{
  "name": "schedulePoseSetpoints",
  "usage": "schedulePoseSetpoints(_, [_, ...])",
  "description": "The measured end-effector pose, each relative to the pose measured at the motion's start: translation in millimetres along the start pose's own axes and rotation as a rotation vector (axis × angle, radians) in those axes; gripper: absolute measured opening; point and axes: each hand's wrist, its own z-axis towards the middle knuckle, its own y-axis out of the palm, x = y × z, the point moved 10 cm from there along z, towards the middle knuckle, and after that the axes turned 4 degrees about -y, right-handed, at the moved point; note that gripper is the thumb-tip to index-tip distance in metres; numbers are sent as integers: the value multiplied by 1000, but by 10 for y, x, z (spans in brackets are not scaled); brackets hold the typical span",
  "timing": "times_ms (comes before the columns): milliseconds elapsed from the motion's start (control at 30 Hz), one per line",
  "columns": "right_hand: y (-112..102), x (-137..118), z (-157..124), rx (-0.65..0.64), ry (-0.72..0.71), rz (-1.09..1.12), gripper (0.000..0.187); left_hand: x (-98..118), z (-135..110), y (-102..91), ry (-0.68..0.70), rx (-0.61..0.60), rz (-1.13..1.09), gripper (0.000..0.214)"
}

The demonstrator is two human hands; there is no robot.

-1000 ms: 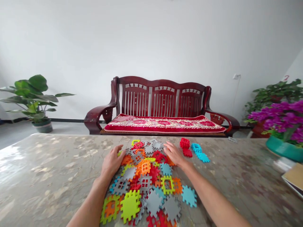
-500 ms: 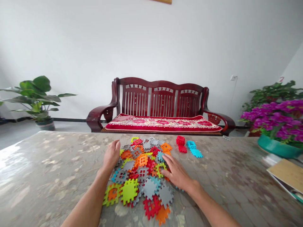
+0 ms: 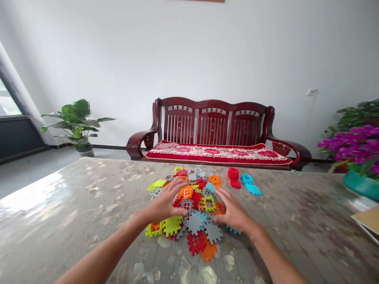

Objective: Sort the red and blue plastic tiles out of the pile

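Note:
A loose heap of flat plastic interlocking building tiles with notched edges lies between my hands. Over its left side reaches my left hand (image 3: 166, 202), fingers spread, near an orange window tile (image 3: 185, 193) and a lime green tile (image 3: 172, 226). My right hand (image 3: 235, 211) is at the heap's right edge, thumb and fingers apart, beside a lime green frame tile (image 3: 209, 203). Neither hand visibly grips a tile. Grey tiles (image 3: 194, 223) and a red window tile (image 3: 196, 242) lie at the near side. Some tiles are hidden under my left hand.
Beyond the heap on the right, joined red tiles (image 3: 233, 176) and joined blue tiles (image 3: 251, 184) stand apart on the patterned table (image 3: 97, 221). Purple flowers in a teal pot (image 3: 359, 183) and a brown board (image 3: 367, 223) occupy the right side. A wooden bench (image 3: 211, 122) stands behind.
My left hand has come from the heap's left edge rightward over the tiles, fingers spreading. My right hand stays at the right side, slightly farther out. The camera view has turned left.

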Motion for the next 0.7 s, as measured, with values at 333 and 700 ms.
schedulePoseSetpoints(333, [69, -463, -165, -111, 144, -142, 48, 467, -587, 789, 7, -183, 318, 98])
schedulePoseSetpoints(700, [270, -622, -129, -22, 232, -228, 31, 533, -368, 853, 32, -48, 422, 65])
